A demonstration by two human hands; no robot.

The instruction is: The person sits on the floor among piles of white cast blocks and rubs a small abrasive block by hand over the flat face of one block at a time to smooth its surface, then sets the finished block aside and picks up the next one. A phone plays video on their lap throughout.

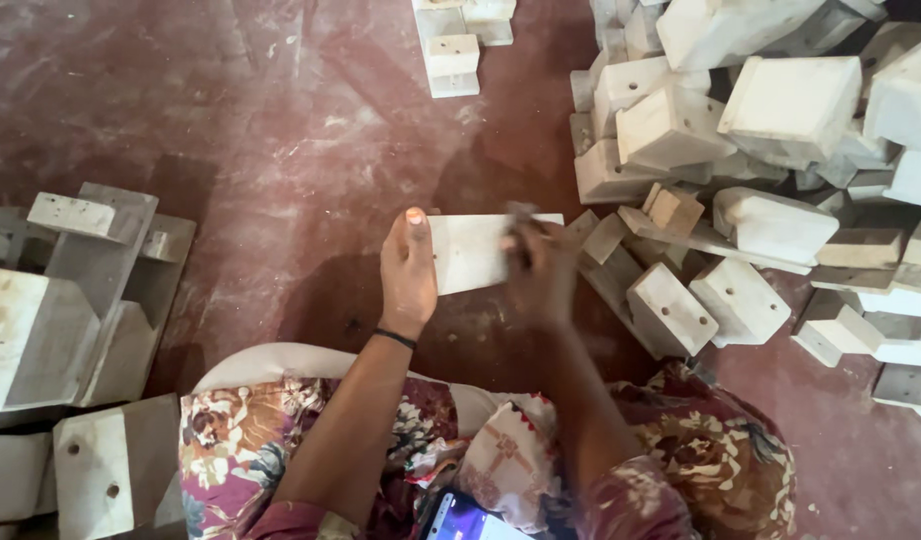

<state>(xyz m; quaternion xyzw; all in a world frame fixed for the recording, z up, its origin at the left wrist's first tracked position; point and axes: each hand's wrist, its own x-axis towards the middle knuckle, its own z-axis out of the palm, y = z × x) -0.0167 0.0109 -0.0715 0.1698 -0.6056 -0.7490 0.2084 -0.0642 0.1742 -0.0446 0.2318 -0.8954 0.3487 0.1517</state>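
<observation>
The pale flat rectangular wooden block [472,250] lies with its long axis from nine to three o'clock, left hand [407,270] clamped on its nine o'clock end, blurred right hand [540,268] pressing at three; its finger state is unreadable.

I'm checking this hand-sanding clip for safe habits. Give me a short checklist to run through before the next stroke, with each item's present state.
1. Left hand grips the white wooden block: ok.
2. Right hand on the block's face: ok; it is blurred.
3. What the right hand holds: cannot tell.
4. Block held above the red floor: ok.
5. Pile of blocks crowds the right elbow: not ok.
</observation>
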